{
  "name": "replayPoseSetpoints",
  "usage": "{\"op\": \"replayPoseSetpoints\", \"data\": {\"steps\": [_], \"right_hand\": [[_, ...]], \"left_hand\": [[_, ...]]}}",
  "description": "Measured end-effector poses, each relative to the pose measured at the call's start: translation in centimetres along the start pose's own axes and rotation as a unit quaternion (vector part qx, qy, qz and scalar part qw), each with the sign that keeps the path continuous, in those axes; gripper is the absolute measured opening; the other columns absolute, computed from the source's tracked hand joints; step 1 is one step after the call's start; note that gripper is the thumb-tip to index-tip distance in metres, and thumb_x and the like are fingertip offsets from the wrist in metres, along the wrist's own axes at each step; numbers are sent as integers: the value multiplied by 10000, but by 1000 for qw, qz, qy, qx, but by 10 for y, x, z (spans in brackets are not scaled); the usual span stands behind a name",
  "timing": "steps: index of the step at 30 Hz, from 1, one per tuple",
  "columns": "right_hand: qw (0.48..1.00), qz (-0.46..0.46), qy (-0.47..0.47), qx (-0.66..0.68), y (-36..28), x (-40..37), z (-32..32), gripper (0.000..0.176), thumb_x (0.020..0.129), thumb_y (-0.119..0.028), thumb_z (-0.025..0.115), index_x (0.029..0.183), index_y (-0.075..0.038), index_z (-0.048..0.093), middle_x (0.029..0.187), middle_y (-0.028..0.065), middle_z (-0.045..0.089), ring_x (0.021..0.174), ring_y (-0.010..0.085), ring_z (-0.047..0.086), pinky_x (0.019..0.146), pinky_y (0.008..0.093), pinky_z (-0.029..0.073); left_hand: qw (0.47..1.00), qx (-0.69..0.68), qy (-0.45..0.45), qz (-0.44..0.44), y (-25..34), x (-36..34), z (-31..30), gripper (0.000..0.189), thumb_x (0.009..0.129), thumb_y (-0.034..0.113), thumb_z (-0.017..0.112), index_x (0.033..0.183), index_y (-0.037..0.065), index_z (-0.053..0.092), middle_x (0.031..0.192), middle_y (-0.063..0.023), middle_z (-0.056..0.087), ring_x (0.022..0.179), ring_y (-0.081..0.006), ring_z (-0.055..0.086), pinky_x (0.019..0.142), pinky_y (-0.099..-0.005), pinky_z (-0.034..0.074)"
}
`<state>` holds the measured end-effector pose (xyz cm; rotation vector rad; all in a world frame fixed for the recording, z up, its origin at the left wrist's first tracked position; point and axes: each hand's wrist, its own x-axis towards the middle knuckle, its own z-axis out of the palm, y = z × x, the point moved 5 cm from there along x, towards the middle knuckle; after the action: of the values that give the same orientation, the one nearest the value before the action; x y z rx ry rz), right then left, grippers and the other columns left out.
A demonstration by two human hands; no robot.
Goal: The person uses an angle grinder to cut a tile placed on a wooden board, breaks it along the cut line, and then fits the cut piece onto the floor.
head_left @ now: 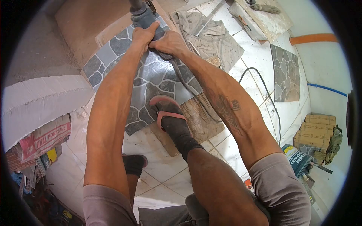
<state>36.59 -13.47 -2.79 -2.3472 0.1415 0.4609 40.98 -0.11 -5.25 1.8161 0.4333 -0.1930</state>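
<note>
Both hands hold a dark power tool (142,18) near the top of the view. My left hand (144,36) is wrapped round its body, and my right hand (168,42) grips it just to the right. The tool's front end is cut off by the top edge. Beneath it lies a grey stone-patterned tile (151,81), with a bright patch of light near my hands. A foot in a dark sock and pink flip-flop (172,115) presses on the tile's lower part. Wooden boards (201,120) lie under the tile. The tool's cord (181,77) runs down over it.
A crumpled cloth (213,39) and a white-topped block (252,22) lie at the upper right. Another patterned tile (286,73) is on the right. Cardboard boxes (315,132) and a bucket (296,158) stand lower right. Cement bags (47,135) sit at left.
</note>
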Motion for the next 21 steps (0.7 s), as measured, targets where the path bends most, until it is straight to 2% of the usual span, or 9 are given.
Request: {"op": "replayPoseSetpoints", "data": {"steps": [11, 21], "right_hand": [[1000, -2, 1, 4, -1, -2, 0, 790, 592, -552, 768, 1045, 91, 697, 1050, 256, 704, 1008, 329, 696, 854, 371, 554], [1000, -4, 5, 9, 5, 1, 3, 815, 590, -558, 769, 1034, 121, 686, 1068, 286, 690, 1021, 356, 689, 864, 376, 553]], "left_hand": [[1000, -12, -8, -2, 2, -3, 0, 661, 771, 387, 801, 1048, -188, 628, 986, -215, 695, 792, -248, 701, 661, -351, 561], [1000, -6, -16, -8, 9, -13, 0, 674, 773, 376, 802, 1064, -202, 615, 1016, -228, 690, 831, -256, 703, 674, -355, 566]]}}
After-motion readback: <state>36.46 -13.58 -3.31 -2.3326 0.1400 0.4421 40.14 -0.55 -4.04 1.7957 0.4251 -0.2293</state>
